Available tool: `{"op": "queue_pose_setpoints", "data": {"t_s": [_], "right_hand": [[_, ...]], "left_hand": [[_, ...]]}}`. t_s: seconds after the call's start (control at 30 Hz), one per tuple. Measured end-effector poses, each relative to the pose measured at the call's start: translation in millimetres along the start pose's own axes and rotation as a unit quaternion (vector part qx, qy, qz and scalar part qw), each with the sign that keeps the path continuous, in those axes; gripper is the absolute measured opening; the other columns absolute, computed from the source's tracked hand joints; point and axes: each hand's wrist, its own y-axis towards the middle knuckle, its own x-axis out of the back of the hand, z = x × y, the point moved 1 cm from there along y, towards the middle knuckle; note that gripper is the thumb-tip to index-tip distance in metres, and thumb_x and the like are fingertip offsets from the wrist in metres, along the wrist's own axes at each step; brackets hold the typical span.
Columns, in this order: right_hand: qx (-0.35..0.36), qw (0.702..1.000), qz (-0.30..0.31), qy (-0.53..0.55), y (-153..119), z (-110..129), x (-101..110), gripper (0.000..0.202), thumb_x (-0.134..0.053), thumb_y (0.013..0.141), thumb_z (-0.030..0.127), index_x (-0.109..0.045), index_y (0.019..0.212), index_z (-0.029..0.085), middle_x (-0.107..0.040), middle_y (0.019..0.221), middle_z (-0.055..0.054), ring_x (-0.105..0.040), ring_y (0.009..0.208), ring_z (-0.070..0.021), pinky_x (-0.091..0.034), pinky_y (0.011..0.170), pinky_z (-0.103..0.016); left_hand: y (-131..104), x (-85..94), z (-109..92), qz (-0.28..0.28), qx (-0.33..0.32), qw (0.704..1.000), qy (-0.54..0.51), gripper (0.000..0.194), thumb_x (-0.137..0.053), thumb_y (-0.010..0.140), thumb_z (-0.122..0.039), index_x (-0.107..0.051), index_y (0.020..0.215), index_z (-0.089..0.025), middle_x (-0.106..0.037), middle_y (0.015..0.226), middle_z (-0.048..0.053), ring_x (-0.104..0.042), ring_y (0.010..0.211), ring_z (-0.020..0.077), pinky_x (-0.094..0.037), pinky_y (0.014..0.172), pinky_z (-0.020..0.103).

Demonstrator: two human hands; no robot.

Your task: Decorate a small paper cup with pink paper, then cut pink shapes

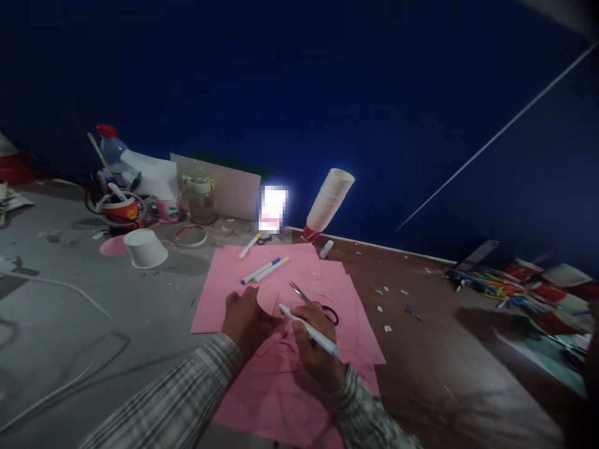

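Pink sheets of paper (318, 268) lie overlapping on the table. My right hand (318, 343) grips a white marker (314, 333), its tip pointing up and left towards my left hand. Fingers bent, my left hand (248, 319) holds a piece of pink paper (267, 299) whose exact shape is partly hidden. Scissors (299, 292) with black handles rest on the sheets just beyond my right hand. Farther back on the paper are a blue-capped marker (260, 271), a green-tipped marker (271, 269) and a yellow-capped marker (249, 247).
A leaning stack of paper cups (329, 202) and a bright blurred screen (273, 209) stand by the wall. To the left are a white tub (145, 249), a jar (200, 199) and a pen cup (122, 211). Colourful strands (496, 284) lie at right; a white cable (70, 285) crosses the left.
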Motion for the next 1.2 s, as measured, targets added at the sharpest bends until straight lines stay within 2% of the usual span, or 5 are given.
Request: {"op": "queue_pose_setpoints", "data": {"t_s": [0.17, 0.43, 0.83, 1.03, 1.2], "right_hand": [[-0.012, 1.0, -0.024, -0.014, -0.3, -1.8, 0.5, 0.015, -0.05, 0.093, 0.019, -0.065, 0.095, 0.02, -0.069, 0.079, -0.006, -0.064, 0.073, -0.0196, -0.053, 0.066, -0.034], [-0.009, 1.0, -0.022, -0.015, -2.2, -2.2, -0.6, 0.015, -0.05, 0.094, 0.02, -0.065, 0.095, 0.02, -0.069, 0.08, -0.006, -0.065, 0.074, -0.0198, -0.054, 0.069, -0.035], [0.009, 1.0, -0.02, -0.007, -2.4, 0.0, -1.8, 0.015, -0.049, 0.095, 0.02, -0.065, 0.095, 0.02, -0.069, 0.08, -0.006, -0.065, 0.074, -0.0193, -0.052, 0.07, -0.035], [0.013, 1.0, -0.01, -0.008, -1.1, 1.0, -0.1, 0.014, -0.05, 0.094, 0.019, -0.064, 0.095, 0.019, -0.069, 0.079, -0.005, -0.064, 0.072, -0.0183, -0.052, 0.071, -0.035], [0.002, 1.0, -0.026, -0.007, 0.1, 1.0, 4.4, 0.015, -0.049, 0.092, 0.015, -0.063, 0.095, 0.019, -0.068, 0.079, -0.004, -0.064, 0.069, -0.0181, -0.051, 0.069, -0.035]], "left_hand": [[-1.6, 2.2, -3.0, -0.002, 0.002, 1.0, -0.021, 0.025, -0.067, 0.076, -0.038, -0.061, 0.094, -0.022, -0.068, 0.092, 0.005, -0.064, 0.091, 0.0271, -0.032, 0.09, 0.044], [0.3, -5.3, 4.2, -0.001, 0.005, 1.0, -0.002, 0.033, -0.07, 0.075, -0.042, -0.058, 0.096, -0.019, -0.067, 0.093, 0.006, -0.066, 0.09, 0.027, -0.033, 0.091, 0.042], [0.6, -7.6, 4.7, -0.021, -0.001, 1.0, 0.002, 0.028, -0.069, 0.075, -0.036, -0.059, 0.096, -0.02, -0.066, 0.093, 0.005, -0.066, 0.086, 0.0251, -0.033, 0.091, 0.042], [0.3, -8.4, 6.5, -0.023, -0.01, 1.0, -0.001, 0.031, -0.069, 0.076, -0.039, -0.06, 0.098, -0.02, -0.067, 0.096, 0.006, -0.065, 0.089, 0.0259, -0.032, 0.091, 0.043], [0.4, -8.8, 6.2, -0.025, -0.001, 1.0, -0.011, 0.036, -0.07, 0.074, -0.042, -0.058, 0.096, -0.018, -0.068, 0.091, 0.006, -0.066, 0.085, 0.0258, -0.033, 0.09, 0.043]]}}
